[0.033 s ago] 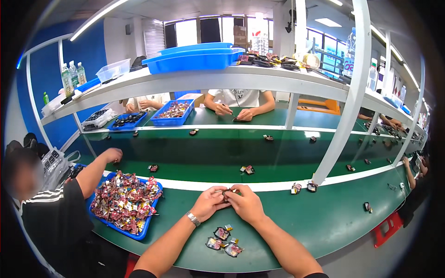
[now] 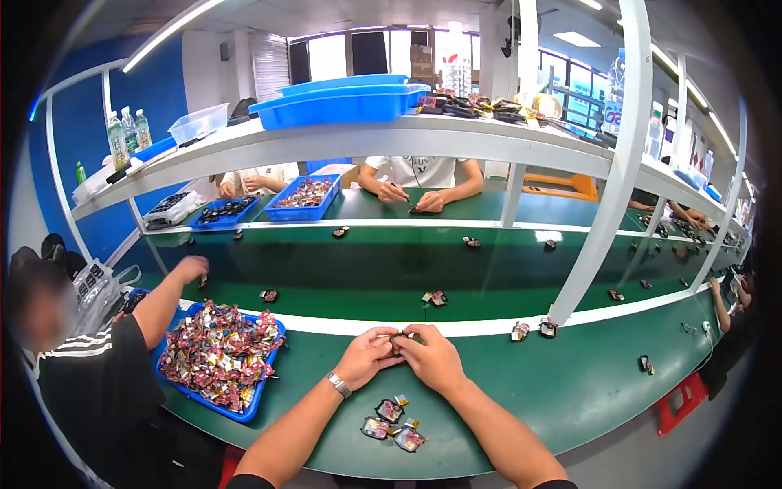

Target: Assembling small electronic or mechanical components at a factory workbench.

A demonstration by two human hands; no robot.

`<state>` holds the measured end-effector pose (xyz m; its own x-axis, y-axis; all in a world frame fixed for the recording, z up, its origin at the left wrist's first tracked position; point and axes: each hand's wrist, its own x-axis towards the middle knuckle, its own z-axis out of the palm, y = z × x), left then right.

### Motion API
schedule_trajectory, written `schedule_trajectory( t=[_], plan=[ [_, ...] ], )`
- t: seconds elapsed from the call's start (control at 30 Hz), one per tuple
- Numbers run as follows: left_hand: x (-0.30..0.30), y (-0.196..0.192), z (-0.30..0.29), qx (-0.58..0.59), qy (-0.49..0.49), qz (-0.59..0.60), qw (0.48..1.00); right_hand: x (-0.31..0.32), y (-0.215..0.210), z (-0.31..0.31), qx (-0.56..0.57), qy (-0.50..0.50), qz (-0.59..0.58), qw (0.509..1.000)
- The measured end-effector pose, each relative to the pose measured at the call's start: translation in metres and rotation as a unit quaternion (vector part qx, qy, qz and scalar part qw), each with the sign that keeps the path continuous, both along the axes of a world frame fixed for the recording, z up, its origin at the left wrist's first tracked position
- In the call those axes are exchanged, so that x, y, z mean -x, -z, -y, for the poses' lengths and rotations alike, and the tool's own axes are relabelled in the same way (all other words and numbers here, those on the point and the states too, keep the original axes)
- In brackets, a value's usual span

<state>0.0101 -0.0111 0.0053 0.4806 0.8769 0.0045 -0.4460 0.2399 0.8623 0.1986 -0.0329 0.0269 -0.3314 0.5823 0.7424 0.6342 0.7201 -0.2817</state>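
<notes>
My left hand and my right hand meet over the green bench near the white rail. Between their closed fingertips they hold a small dark electronic part, mostly hidden by the fingers. A metal-band watch is on my left wrist. Nearer to me, between my forearms, lie three small black-framed electronic assemblies with reddish boards and yellow-tipped pieces. Left of my left hand stands a blue tray heaped with small reddish circuit boards.
Beyond the white rail a dark green belt carries scattered assemblies. A white post rises at right, with two assemblies by its foot. Overhead, a shelf holds blue trays. Co-workers sit at left and opposite.
The left co-worker's hand has shifted slightly left and up over the belt, and a small assembly now shows beneath it. My hands stay in place.
</notes>
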Motion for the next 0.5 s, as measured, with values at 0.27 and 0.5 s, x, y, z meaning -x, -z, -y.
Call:
schedule_trajectory(
  t=[0.27, 0.5],
  plan=[
    [-0.006, -0.006, 0.005, -0.011, -0.014, -0.050, 0.999, -0.011, -0.001, -0.002, 0.091, -0.046, 0.013, 0.995],
    [-0.001, -0.002, 0.003, -0.033, 0.002, -0.063, 0.997, -0.011, 0.002, -0.004, 0.166, -0.064, -0.027, 0.984]
  ],
)
